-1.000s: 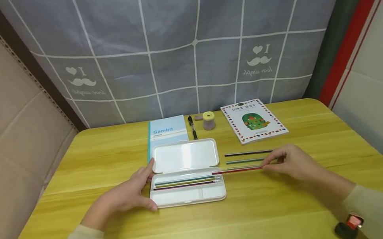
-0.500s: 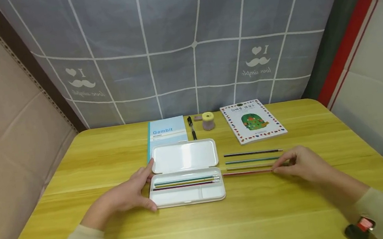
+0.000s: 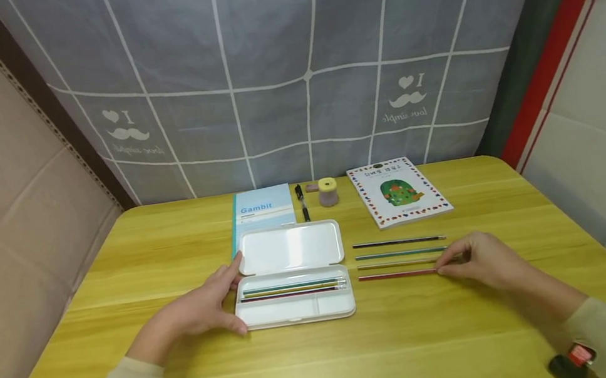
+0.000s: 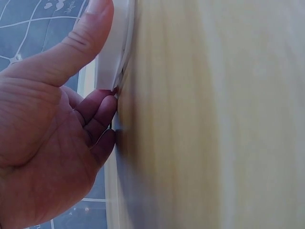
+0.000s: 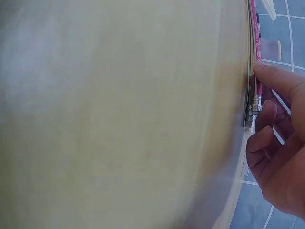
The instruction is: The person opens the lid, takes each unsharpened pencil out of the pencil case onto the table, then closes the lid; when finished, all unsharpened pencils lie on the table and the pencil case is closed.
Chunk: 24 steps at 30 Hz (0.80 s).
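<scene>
A white pencil case [image 3: 278,313] lies on the table with its lid [image 3: 290,247] swung back. Several pencils [image 3: 289,290] lie side by side in its upper compartment. My left hand [image 3: 198,306] holds the case at its left end, thumb at the front corner and fingers toward the back. In the left wrist view, the curled fingers [image 4: 102,112] meet the case's end [image 4: 109,57]. Right of the case, my right hand [image 3: 479,260] pinches a red pencil [image 3: 395,275] near its eraser end, low at the table. Dark [image 3: 398,241], green [image 3: 398,253] and yellowish pencils [image 3: 397,264] lie parallel behind it.
Behind the case, partly under its lid, is a light blue notebook [image 3: 265,203]. A black pen [image 3: 302,203], a yellow-topped sharpener-like pot [image 3: 328,192] and a small eraser-like block [image 3: 311,187] stand nearby. A picture-covered booklet [image 3: 400,193] lies at the back right.
My right hand has drawn the red pencil rightward from over the case and lowered it beside the other three pencils on the table. The left hand has kept its place on the case.
</scene>
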Each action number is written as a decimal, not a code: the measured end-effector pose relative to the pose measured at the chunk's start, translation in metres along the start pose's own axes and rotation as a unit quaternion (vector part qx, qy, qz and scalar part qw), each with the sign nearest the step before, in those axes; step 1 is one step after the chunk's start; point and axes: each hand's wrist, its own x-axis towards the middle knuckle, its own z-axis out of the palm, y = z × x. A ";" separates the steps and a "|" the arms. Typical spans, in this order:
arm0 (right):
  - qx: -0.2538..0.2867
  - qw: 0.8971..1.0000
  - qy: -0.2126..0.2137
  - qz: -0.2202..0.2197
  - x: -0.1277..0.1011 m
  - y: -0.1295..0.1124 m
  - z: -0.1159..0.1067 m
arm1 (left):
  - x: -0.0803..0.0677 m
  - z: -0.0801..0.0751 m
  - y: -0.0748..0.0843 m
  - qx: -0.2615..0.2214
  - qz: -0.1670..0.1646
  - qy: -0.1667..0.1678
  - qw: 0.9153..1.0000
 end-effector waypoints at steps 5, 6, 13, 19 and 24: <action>-0.007 1.000 0.003 0.000 0.000 0.001 0.000 | 0.000 0.000 -0.002 0.005 0.006 0.001 1.000; -0.007 1.000 0.003 0.000 0.000 0.001 0.000 | 0.000 0.000 -0.002 0.006 0.006 0.001 1.000; -0.011 1.000 0.009 -0.012 0.000 0.000 0.002 | 0.001 0.000 -0.004 0.006 0.009 0.001 1.000; -0.027 0.999 0.019 -0.019 0.000 0.001 0.003 | 0.001 0.000 -0.003 0.003 0.007 0.002 1.000; -0.035 0.999 0.023 -0.022 0.000 0.003 0.005 | 0.001 0.000 -0.002 0.004 0.006 0.001 1.000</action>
